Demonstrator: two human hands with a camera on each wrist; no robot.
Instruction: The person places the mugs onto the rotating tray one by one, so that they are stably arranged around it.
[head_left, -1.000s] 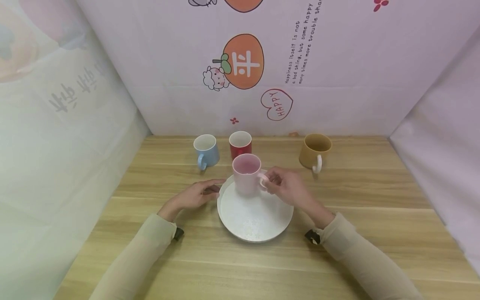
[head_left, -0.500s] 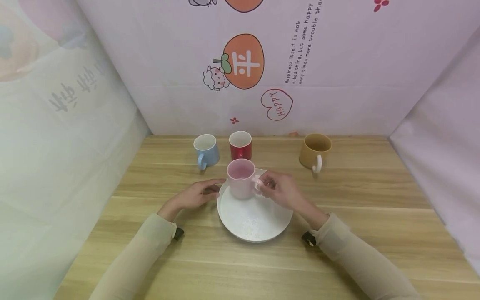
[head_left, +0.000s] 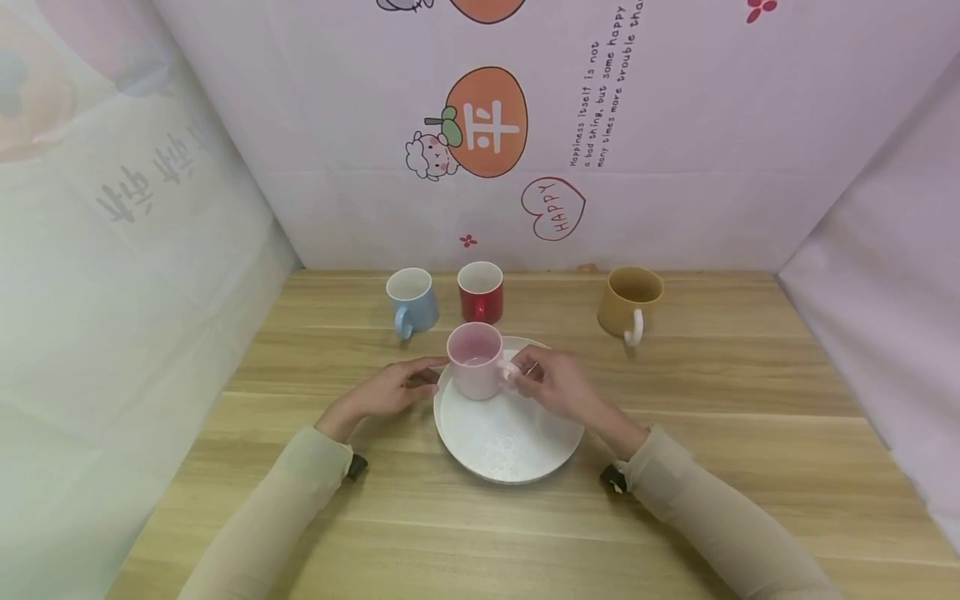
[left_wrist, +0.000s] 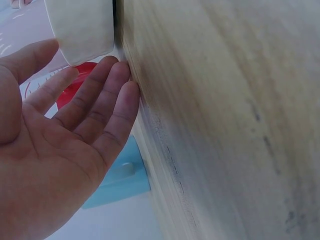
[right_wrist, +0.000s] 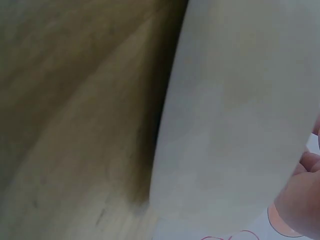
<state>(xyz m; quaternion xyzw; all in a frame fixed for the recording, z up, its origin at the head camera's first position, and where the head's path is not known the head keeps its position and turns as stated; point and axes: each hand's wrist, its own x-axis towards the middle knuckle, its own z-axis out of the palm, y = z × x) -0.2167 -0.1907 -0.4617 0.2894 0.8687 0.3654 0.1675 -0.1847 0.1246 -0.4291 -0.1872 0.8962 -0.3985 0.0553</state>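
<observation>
A pink mug [head_left: 476, 365] stands upright at the far left part of a round white tray [head_left: 510, 446], and whether its base touches the tray I cannot tell. My right hand [head_left: 561, 385] pinches the mug's handle from the right. Loosely bent fingers of my left hand [head_left: 393, 388] are at the tray's left rim. The left wrist view shows that hand [left_wrist: 65, 130] with its palm facing the camera and fingertips close to the tray's side wall [left_wrist: 82, 30]. In the right wrist view the tray wall [right_wrist: 235, 120] hides most of my right hand [right_wrist: 305, 195].
Behind the tray stand a light blue mug [head_left: 415, 307] and a red mug [head_left: 481, 300]. A mustard mug [head_left: 628, 304] with a white handle is farther right. Printed white sheets [head_left: 337, 125] enclose the wooden table [head_left: 420, 533] at the back and both sides.
My right hand has carried the pink mug left and slightly toward me, lower over the tray. My left hand has stayed put at the rim.
</observation>
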